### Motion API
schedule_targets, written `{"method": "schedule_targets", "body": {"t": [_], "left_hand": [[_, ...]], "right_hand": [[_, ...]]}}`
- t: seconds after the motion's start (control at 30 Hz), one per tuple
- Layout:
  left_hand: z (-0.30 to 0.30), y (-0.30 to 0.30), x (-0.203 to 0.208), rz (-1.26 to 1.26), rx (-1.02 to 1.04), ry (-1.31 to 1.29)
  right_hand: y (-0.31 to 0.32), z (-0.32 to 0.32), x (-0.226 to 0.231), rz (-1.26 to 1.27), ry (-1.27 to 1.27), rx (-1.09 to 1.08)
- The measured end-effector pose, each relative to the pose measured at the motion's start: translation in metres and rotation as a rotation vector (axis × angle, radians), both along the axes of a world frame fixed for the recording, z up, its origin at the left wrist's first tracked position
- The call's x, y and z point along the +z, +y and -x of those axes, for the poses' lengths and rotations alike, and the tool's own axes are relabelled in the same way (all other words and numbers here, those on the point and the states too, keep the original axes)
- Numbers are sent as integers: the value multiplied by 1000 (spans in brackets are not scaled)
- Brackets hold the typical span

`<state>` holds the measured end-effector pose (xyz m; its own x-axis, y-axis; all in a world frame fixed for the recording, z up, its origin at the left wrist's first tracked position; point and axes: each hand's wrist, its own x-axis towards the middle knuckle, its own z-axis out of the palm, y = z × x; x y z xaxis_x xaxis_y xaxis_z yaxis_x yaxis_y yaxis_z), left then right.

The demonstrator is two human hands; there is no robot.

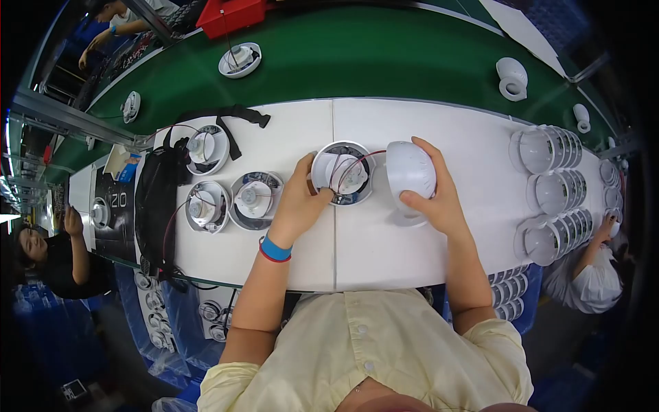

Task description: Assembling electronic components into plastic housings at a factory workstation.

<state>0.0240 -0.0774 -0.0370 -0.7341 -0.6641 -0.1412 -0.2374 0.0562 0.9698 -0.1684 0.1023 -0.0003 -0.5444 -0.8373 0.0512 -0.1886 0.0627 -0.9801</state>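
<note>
My left hand [303, 206] is closed on the left rim of a round white housing [349, 173] with a circuit board and thin wires inside. A white dome cover [410, 172] is gripped in my right hand [439, 192], fingers over its far side and thumb on its near side. A red wire [371, 154] runs between the housing and the dome, which are a small gap apart. Left of my left hand stand similar open housings with wired white centres, a grey-rimmed one [256, 200] nearest and a white one [208, 207] beyond it.
Stacked clear-white domes [549, 192] stand at the table's right. A black bag [158, 199] lies at the left. Behind runs a green conveyor [384, 55] carrying a housing [240, 60], a white unit [512, 79] and a red bin [230, 15]. Other people work at both sides; filled blue crates sit below.
</note>
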Motion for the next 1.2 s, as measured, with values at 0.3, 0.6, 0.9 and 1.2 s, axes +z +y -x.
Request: {"method": "schedule_targets", "body": {"t": [0.3,0.6,0.9,1.2], "left_hand": [[14,-3,-18,-133,-22,128],[24,-6,-3,-157,-230,105],[31,-4,3,-391,-269,127],[33,18,-1,-276,-245,157]], "right_hand": [[0,-2,-7,34,-22,-75],[2,2,-10,-3,-59,68],[1,8,-18,150,-165,-10],[-1,10,-18,113,-140,-78]]}}
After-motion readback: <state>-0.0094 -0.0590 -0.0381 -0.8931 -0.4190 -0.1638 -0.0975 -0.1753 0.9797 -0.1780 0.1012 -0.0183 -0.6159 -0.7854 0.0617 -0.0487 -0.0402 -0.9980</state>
